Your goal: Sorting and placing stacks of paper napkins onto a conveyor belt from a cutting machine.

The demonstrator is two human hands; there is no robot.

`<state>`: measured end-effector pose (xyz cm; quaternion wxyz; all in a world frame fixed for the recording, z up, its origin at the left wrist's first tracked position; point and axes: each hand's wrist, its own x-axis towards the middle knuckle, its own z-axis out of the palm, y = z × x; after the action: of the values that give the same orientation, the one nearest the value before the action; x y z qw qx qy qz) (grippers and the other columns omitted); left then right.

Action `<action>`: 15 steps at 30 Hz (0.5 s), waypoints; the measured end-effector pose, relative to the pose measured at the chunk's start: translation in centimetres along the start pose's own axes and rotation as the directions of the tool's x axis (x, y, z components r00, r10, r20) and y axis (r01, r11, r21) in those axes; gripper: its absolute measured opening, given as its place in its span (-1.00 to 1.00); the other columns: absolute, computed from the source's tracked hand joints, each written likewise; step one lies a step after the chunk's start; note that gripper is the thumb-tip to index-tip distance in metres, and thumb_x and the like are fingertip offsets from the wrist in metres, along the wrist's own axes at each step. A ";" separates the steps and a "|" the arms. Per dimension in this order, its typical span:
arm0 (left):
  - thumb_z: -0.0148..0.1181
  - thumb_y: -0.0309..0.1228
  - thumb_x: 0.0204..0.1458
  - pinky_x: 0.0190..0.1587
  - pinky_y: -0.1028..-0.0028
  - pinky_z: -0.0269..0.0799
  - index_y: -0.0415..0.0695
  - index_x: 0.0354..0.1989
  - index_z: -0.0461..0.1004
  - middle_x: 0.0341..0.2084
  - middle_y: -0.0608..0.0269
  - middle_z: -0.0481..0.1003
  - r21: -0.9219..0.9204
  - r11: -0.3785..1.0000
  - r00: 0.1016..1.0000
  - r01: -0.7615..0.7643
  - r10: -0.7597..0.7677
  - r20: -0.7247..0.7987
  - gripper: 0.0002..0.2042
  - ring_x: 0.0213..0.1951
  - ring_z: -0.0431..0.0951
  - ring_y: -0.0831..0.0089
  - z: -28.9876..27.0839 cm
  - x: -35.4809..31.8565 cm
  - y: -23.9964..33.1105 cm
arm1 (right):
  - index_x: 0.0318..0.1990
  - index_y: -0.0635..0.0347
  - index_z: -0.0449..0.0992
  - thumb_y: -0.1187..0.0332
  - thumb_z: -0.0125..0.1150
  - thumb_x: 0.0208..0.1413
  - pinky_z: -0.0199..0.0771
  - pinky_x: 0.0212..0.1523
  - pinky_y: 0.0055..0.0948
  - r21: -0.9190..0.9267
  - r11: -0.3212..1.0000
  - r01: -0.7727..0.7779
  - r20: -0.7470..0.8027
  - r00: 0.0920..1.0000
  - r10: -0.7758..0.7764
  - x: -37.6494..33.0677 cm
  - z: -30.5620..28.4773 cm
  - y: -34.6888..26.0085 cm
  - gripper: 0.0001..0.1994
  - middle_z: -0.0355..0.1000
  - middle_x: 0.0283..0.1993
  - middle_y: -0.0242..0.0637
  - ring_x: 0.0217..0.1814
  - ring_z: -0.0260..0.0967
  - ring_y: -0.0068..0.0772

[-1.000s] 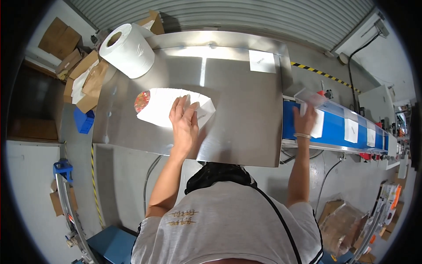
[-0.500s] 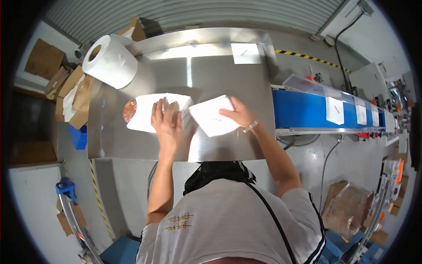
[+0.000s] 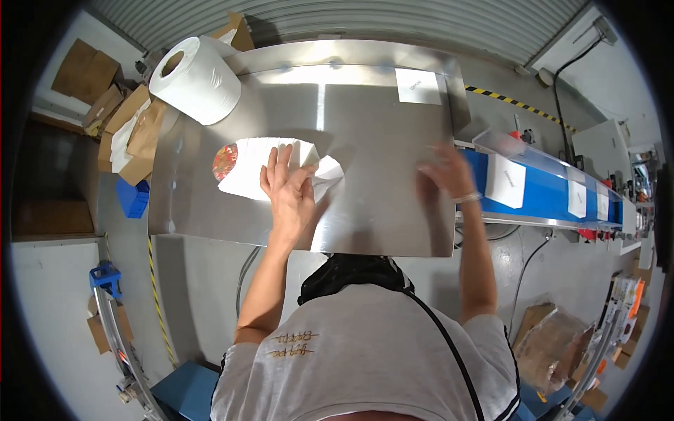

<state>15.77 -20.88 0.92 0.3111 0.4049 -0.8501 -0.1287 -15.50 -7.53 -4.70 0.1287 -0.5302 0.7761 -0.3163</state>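
Observation:
My left hand (image 3: 289,193) rests with its fingers spread on a leaning stack of flat white pieces (image 3: 247,168), which look like paper. At the stack's left end shows a rounded, red patterned piece (image 3: 225,163). One loose white piece (image 3: 328,172) stands up at the right end, beside my left index finger. My right hand (image 3: 451,174) is smeared by motion over the table's right edge, next to the blue conveyor belt (image 3: 479,168). Nothing shows in it. On the belt's near end lies a white piece (image 3: 505,184) with a small dark print.
A large white roll (image 3: 214,88) stands at the metal table's (image 3: 379,217) back left corner. One more white sheet (image 3: 418,85) lies at the back right. Further along the belt are other white pieces (image 3: 577,198) beneath a clear guard. Open cardboard boxes (image 3: 130,140) stand at the left.
My right hand has moved right from the stack to the belt, and its white piece is gone from it. A white piece now lies on the near belt; those before it sit farther along.

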 end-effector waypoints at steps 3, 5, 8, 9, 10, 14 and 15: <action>0.17 -0.66 -0.18 0.29 0.00 -0.25 -0.04 -0.29 0.58 0.20 -0.01 0.22 -0.023 1.000 0.998 -0.014 0.015 0.064 -0.72 0.31 0.00 -0.06 -0.2 0.2 0.2 | 0.17 -0.04 0.30 0.27 0.37 -0.12 0.33 0.09 -0.31 0.431 0.896 0.108 0.386 0.875 -0.291 2.8 4.5 -8.6 -0.38 0.23 0.18 -0.22 0.18 0.22 -0.18; 0.20 -0.61 -0.17 0.29 -0.02 -0.27 -0.04 -0.23 0.56 0.23 -0.03 0.16 -0.010 1.000 0.992 -0.027 0.028 0.125 -0.72 0.32 -0.04 -0.06 -0.7 0.6 0.7 | 0.11 -0.02 0.37 0.28 0.35 -0.12 0.27 0.15 -0.31 0.555 0.827 0.095 0.418 0.827 -0.375 4.3 7.4 -11.3 -0.45 0.18 0.21 -0.20 0.25 0.12 -0.17; 0.26 -0.44 -0.11 0.29 -0.08 -0.32 -0.08 -0.01 0.44 0.31 -0.11 -0.04 -0.011 1.000 0.989 0.029 -0.027 0.145 -0.59 0.35 -0.14 -0.09 -1.0 0.9 1.1 | 0.04 0.07 0.43 0.24 0.36 -0.13 0.25 0.15 -0.32 0.216 0.855 0.472 0.268 0.813 -0.517 5.0 9.6 -11.3 -0.50 0.22 0.17 -0.15 0.22 0.16 -0.20; 0.26 -0.35 -0.07 0.28 -0.08 -0.29 -0.12 0.10 0.34 0.32 -0.16 -0.10 0.010 0.999 0.989 0.042 -0.043 0.140 -0.50 0.35 -0.18 -0.09 -1.0 1.0 0.6 | 0.01 0.13 0.43 0.23 0.36 -0.10 0.28 0.12 -0.34 0.390 0.889 0.240 0.351 0.854 -0.384 4.7 9.1 -10.6 -0.52 0.29 0.10 -0.15 0.16 0.23 -0.25; 0.25 -0.37 -0.07 0.28 -0.07 -0.26 -0.12 0.10 0.33 0.30 -0.16 -0.06 0.006 0.999 0.993 0.053 -0.053 0.101 -0.50 0.34 -0.15 -0.10 -0.8 0.8 -0.4 | -0.02 0.18 0.43 0.22 0.36 -0.08 0.31 0.09 -0.35 0.525 0.851 -0.016 0.461 0.846 -0.268 4.1 8.1 -10.9 -0.54 0.36 0.03 -0.15 0.09 0.30 -0.31; 0.17 -0.57 -0.07 0.25 0.03 -0.05 -0.17 0.00 0.42 0.17 -0.12 0.20 0.036 0.999 0.999 0.034 -0.033 -0.017 -0.62 0.25 0.09 -0.09 -0.4 0.6 -1.5 | -0.11 0.30 0.47 0.19 0.29 0.03 0.40 -0.18 -0.46 0.609 0.756 -0.241 0.212 0.968 0.137 0.6 7.3 -1.8 -0.62 0.47 -0.26 -0.32 -0.21 0.38 -0.52; 0.14 -0.63 -0.08 0.23 0.05 0.00 -0.18 -0.05 0.45 0.13 -0.10 0.27 0.038 0.999 0.999 0.034 -0.033 -0.024 -0.65 0.21 0.16 -0.08 -0.5 0.5 -1.8 | -0.17 0.33 0.50 0.11 0.29 0.00 0.41 -0.23 -0.43 0.550 0.770 -0.324 0.193 0.946 0.260 0.0 5.7 0.2 -0.58 0.49 -0.35 -0.27 -0.29 0.41 -0.47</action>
<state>16.96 -22.41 0.67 0.3108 0.4262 -0.8420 -0.1130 -12.57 -9.50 -9.21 0.3707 -0.3552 0.7093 -0.4831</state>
